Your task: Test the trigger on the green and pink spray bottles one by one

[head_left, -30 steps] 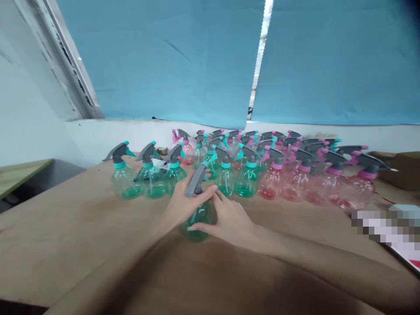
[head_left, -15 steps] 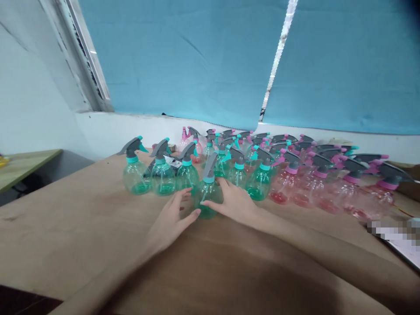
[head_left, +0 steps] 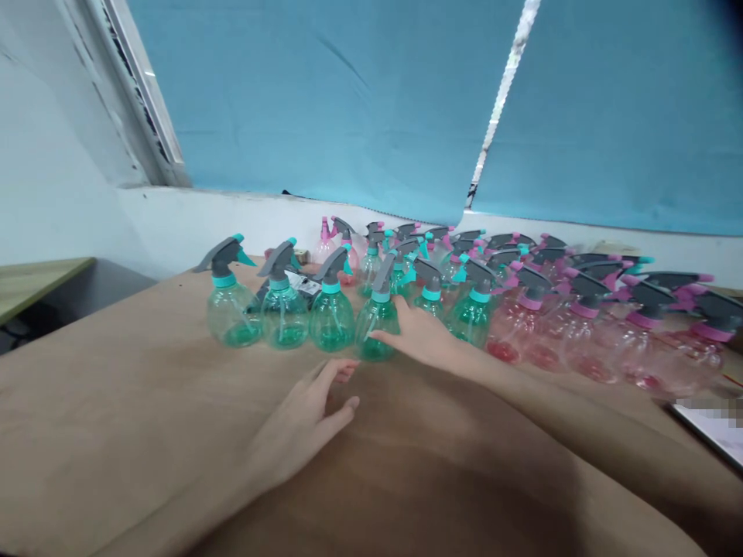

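My right hand (head_left: pixel 422 334) cups the right side of a clear green spray bottle (head_left: pixel 374 319) with a grey trigger and a teal collar. Its thumb points up and its fingers wrap the bottle's base. The bottle stands upright on the brown table (head_left: pixel 116 433), at the right end of a front row of three like green bottles (head_left: pixel 283 313). My left hand (head_left: pixel 305 422) hovers low over the table just in front of that row, fingers spread, holding nothing and touching no bottle.
Behind and to the right stand several more green bottles and several pink spray bottles (head_left: pixel 539 333), packed close. A blue curtain (head_left: pixel 348 100) hangs behind them. A flat blurred object (head_left: pixel 713 425) lies at the right edge. A wooden side table (head_left: pixel 35 282) is far left.
Both hands held the green bottle nearer me. The right hand has slid it forward into the front row, and the left hand has let go and drawn back.
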A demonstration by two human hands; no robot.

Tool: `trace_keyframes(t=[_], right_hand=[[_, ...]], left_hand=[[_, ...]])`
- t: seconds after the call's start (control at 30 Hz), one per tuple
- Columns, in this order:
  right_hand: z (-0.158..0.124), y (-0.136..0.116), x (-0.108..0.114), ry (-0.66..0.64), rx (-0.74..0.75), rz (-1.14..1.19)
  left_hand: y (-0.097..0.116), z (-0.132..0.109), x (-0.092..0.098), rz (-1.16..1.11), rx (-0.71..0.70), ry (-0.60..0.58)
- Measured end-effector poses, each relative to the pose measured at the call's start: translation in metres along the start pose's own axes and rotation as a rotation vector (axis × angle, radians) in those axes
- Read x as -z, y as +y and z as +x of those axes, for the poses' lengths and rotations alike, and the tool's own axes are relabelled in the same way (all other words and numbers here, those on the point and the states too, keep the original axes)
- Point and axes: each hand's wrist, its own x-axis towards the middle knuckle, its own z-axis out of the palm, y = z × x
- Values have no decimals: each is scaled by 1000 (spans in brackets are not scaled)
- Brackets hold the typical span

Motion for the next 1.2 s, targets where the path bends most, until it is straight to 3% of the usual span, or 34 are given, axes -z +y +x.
trace_keyframes(t=[0.53,0.67,0.83,1.07,1.2], right_hand=[[17,6,-3,-63,-17,175],[13,6,-5,29,10,198],[-11,12,6,140,52,253],[-46,57,30,408,-2,258],[-48,71,28,416,-76,264]], left_hand=[[5,17,-1,-74,11,-18],[5,19,-2,-72,33,-38],[8,20,-3,-60,35,-49],[20,24,-7,-79,29,-84],[30,29,-12,-94,19,-88]])
